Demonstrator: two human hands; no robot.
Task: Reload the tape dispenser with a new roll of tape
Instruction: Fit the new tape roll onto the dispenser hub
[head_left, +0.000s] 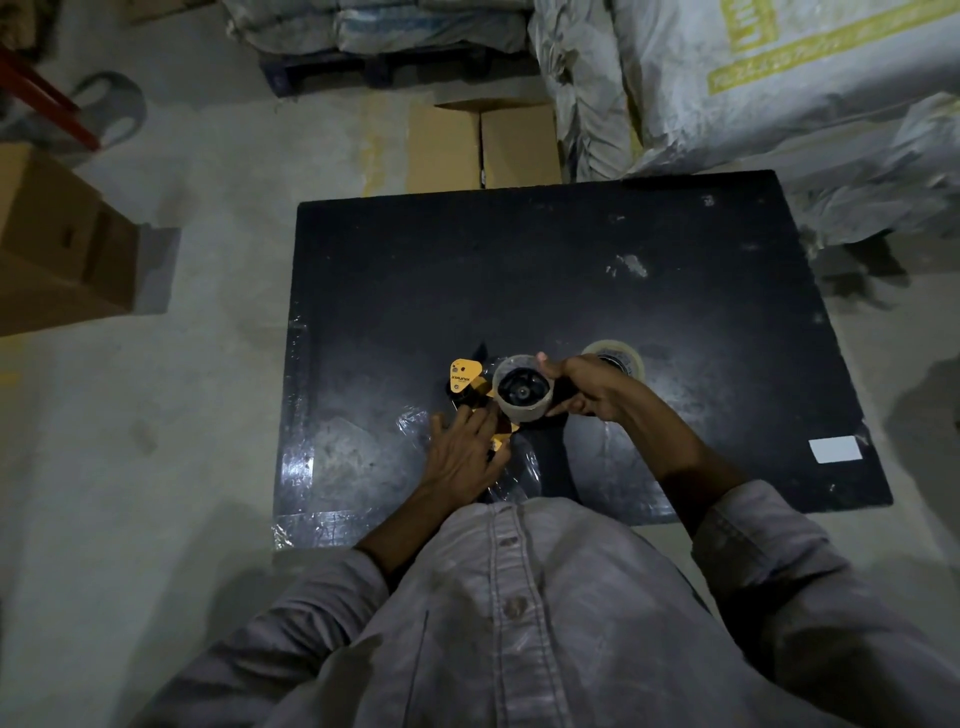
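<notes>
A yellow and black tape dispenser (464, 381) lies on its side on the black table (545, 260). A roll of tape (522, 410) sits on its black hub, which shows through the roll's middle. My right hand (587, 387) grips that roll, thumb on its far rim and fingers on its near side. My left hand (462, 449) presses down on the dispenser's yellow frame and handle, hiding most of it. A second, clear roll of tape (621, 356) lies flat on the table just behind my right hand.
Crinkled clear plastic wrap (519, 467) lies near the table's front edge under my left wrist. A white label (835, 449) is stuck at the right front corner. Cardboard boxes (483, 143) stand behind and to the left, and large sacks (753, 78) at the back right.
</notes>
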